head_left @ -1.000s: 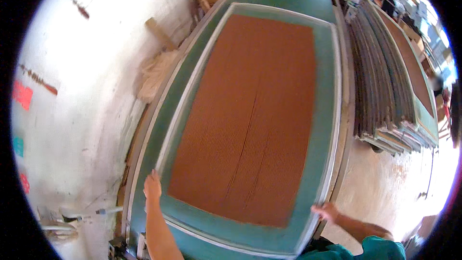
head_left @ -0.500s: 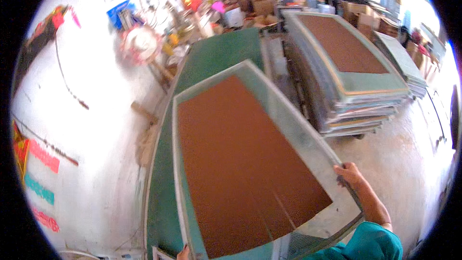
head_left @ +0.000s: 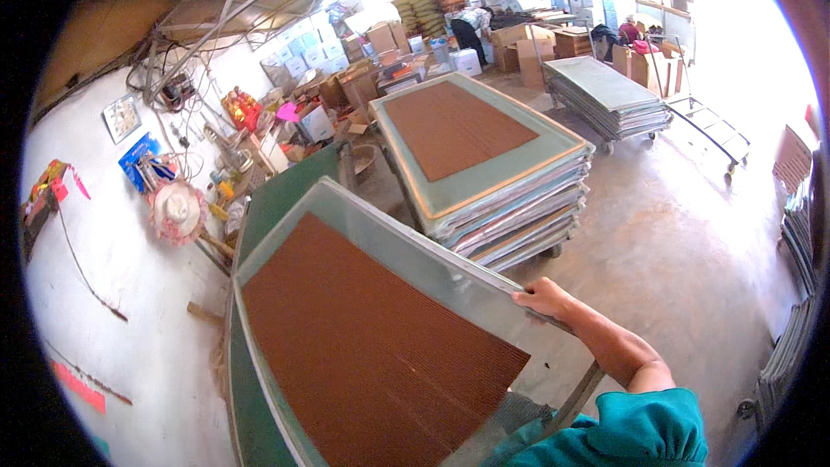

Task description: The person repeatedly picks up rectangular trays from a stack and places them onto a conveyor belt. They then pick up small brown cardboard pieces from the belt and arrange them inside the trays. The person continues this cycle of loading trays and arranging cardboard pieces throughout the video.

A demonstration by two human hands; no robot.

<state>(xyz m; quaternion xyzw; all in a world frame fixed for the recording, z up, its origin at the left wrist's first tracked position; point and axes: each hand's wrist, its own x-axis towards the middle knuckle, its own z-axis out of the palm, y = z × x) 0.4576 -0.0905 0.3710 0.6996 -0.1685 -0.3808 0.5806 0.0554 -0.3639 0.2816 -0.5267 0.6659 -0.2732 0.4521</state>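
My right hand (head_left: pixel 546 298) is closed round the right edge of a large rectangular framed mesh screen (head_left: pixel 413 238). A brown, finely ribbed sheet (head_left: pixel 372 337) covers most of its see-through mesh. The screen is held at a slant, its far left part over a long green table (head_left: pixel 294 177) by the wall. My left hand is out of the picture. Ahead of the screen stands a tall stack of similar framed screens (head_left: pixel 519 225), with another brown sheet (head_left: pixel 458 125) lying on the top one.
A lower stack of screens on a wheeled cart (head_left: pixel 605 86) and a bare metal trolley (head_left: pixel 709 130) stand at the far right. More frames (head_left: pixel 800 251) lean along the right edge. A person (head_left: pixel 471 35) bends among cardboard boxes (head_left: pixel 536 60) at the back. A hat (head_left: pixel 175 205) hangs left.
My view has swung up and to the right. The screen and my right hand appear further left, the hand still on its edge. My left hand has dropped out of the picture.
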